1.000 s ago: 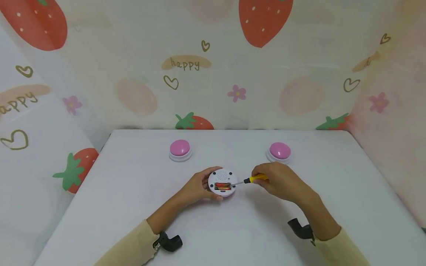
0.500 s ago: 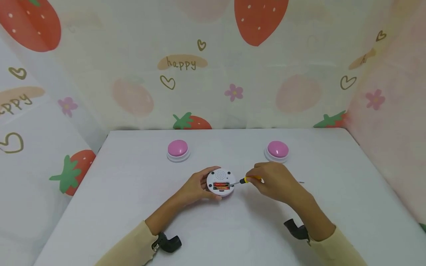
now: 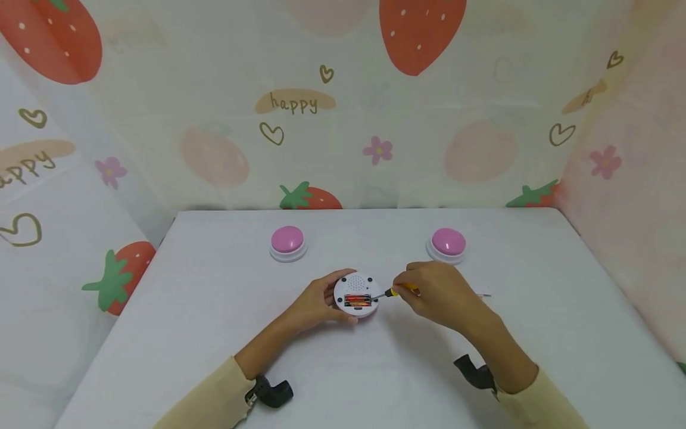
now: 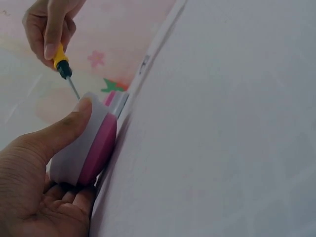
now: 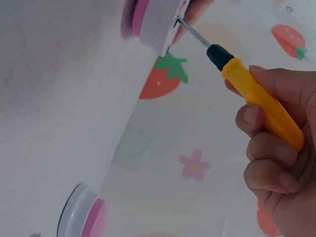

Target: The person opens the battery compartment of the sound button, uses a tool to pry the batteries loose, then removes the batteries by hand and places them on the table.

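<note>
My left hand [image 3: 313,307] grips a round white push button [image 3: 358,282] turned over, its underside facing up. In the left wrist view the thumb lies along its white base and the fingers sit under the pink dome [image 4: 102,148]. Its battery compartment is uncovered, showing red-and-black batteries [image 3: 357,301]. My right hand [image 3: 436,293] grips a screwdriver [image 5: 264,103] by its yellow handle. The screwdriver's metal shaft [image 5: 194,32] slants to the underside, with the tip at the right end of the batteries.
Two more pink push buttons stand dome up at the back of the white table [image 3: 225,298], one on the left [image 3: 287,241] and one on the right [image 3: 449,243]. A thin flat piece [image 3: 485,295] lies by the right wrist, partly hidden.
My right hand has shifted slightly left and turned a little with the screwdriver, uncovering the thin piece by the wrist. The tip stays at the batteries; my left hand holds still.
</note>
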`<action>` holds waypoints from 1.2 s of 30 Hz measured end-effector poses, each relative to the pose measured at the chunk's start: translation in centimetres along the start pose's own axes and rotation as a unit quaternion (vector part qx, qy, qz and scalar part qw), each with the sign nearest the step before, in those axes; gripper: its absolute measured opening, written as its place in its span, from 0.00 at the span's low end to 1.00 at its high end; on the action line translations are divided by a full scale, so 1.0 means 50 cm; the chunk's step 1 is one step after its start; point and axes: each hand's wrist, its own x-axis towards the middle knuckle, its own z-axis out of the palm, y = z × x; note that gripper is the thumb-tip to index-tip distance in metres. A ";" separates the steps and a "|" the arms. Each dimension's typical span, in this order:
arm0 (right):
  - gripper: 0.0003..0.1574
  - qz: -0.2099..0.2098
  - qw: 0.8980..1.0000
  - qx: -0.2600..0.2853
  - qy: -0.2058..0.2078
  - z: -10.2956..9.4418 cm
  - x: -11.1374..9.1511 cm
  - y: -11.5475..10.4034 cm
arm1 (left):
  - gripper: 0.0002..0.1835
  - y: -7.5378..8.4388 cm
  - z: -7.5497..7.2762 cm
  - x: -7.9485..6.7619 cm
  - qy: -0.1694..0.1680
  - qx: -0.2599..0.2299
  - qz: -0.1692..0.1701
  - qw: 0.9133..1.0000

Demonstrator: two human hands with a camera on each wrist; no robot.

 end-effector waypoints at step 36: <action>0.12 0.038 0.994 0.098 0.002 0.027 0.019 0.039 | 0.50 -0.002 0.000 0.002 -0.001 0.000 -0.014 1.000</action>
